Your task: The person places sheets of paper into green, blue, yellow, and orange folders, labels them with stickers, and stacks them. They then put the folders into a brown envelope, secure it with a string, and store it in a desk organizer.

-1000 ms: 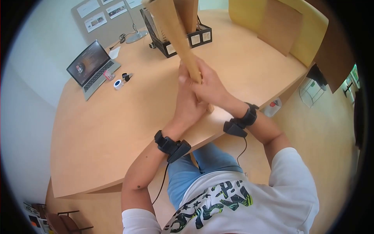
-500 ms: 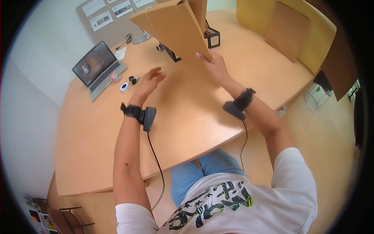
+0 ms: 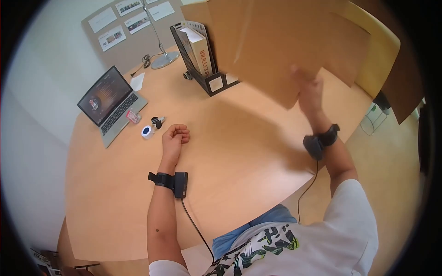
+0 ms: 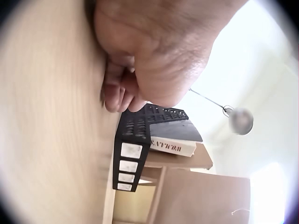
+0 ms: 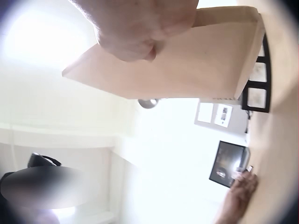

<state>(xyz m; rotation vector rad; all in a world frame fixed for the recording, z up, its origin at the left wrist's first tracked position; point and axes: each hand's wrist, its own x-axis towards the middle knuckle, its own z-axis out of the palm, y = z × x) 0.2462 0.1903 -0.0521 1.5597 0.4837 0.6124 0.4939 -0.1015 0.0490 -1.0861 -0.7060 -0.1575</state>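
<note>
My right hand [image 3: 311, 94] grips a brown cardboard document file [image 3: 264, 50] by its near lower edge and holds it up over the right part of the table. In the right wrist view the document file [image 5: 201, 60] looks thick, with the thumb lying against its broad face. The left hand [image 3: 175, 142] rests on the table with loosely curled fingers and holds nothing. Beyond it stands a black file rack [image 3: 214, 85], partly covered by the raised file. A thick book [image 3: 199, 53] with red lettering on its spine stands in the rack.
Left of the left hand are a laptop [image 3: 110, 103], a small red-and-white box [image 3: 133, 116], a white tape roll [image 3: 147, 132] and a small black item [image 3: 157, 122]. A lamp base [image 3: 165, 60] stands at the back. A yellow chair back [image 3: 384, 55] borders the far right edge.
Both hands gripped the document file together; the left let go, moved left and came down on the table. The right hand has swung the file rightward, turning its broad face to the head view.
</note>
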